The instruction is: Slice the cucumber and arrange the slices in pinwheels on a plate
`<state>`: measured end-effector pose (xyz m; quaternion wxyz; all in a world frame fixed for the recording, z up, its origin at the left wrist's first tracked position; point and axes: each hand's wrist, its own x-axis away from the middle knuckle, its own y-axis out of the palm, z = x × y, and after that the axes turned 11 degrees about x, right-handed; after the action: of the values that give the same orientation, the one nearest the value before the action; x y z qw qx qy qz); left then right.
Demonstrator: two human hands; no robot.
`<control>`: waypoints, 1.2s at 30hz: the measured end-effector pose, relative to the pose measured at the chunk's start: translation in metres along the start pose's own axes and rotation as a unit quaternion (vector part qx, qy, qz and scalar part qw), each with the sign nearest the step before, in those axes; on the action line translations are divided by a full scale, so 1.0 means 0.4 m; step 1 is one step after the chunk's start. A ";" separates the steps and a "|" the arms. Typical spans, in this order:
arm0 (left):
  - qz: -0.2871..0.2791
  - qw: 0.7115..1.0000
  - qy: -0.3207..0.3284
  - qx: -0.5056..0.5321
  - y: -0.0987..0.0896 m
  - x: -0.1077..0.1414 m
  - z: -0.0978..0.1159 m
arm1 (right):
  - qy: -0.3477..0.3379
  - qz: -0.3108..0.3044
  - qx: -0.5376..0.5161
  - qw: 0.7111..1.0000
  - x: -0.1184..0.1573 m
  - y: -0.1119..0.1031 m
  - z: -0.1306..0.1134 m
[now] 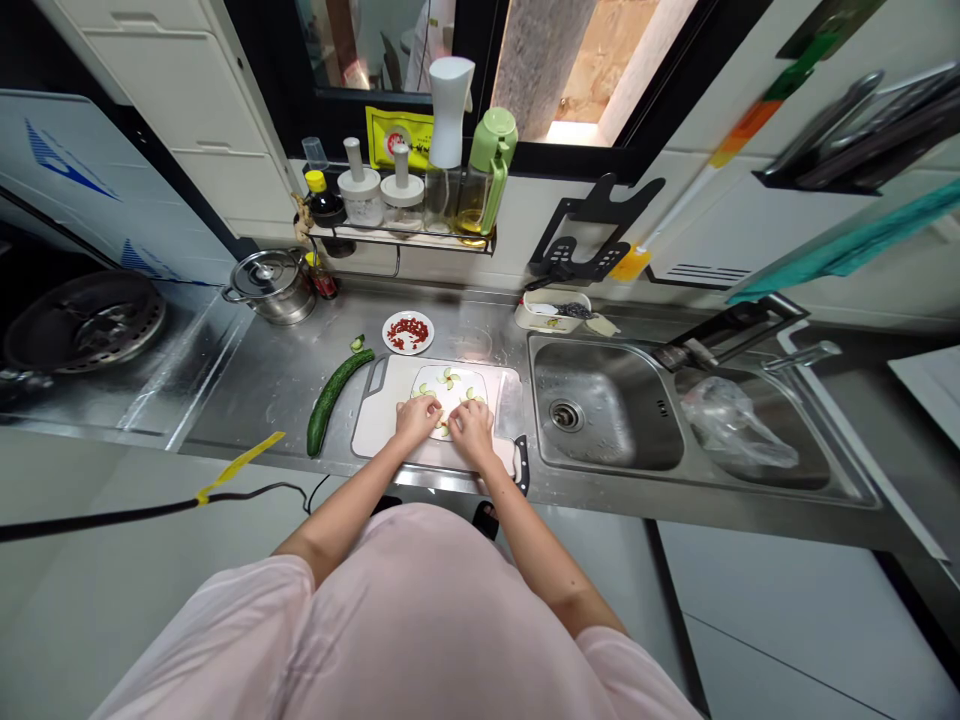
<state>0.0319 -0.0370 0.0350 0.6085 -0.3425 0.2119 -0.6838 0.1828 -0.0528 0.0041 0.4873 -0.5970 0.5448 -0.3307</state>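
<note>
**Bringing fingertips together over cucumber slices (449, 378)**

Left of the cutting board (373, 432) lies a whole cucumber (331, 405), probably there to free the board. A saucer (388, 343) of chopped red bits stands behind, presumably within reach. Left hand (418, 422) and right hand (471, 426) draw thumb and fingers together over the white plate (431, 372) bearing the slices; I cannot tell what they pinch. A black-handled knife (522, 466) sits rightmost, seemingly clear of fingers. The yellow packet's (384, 130) lettering is unreadable.

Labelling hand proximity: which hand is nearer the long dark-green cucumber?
Left. The bare left hand is at the square white plate, to the right of the cucumber; the bare right hand is farther right, beyond the left hand.
</note>
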 end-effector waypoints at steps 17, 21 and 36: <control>0.186 0.977 -0.104 -0.001 -0.143 -0.282 -0.029 | 0.033 0.027 -0.023 0.999 0.010 -0.009 0.016; 0.176 0.978 -0.103 -0.036 -0.141 -0.325 -0.043 | 0.042 0.036 -0.032 0.998 0.009 -0.010 0.027; 0.138 0.983 -0.044 -0.113 -0.135 -0.445 -0.083 | 0.062 0.067 -0.055 0.994 0.004 -0.059 0.033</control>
<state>-0.0249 0.1421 0.0133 0.6630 -0.4064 0.3058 -0.5494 0.2032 -0.0529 0.0222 0.4401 -0.5635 0.6303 -0.3026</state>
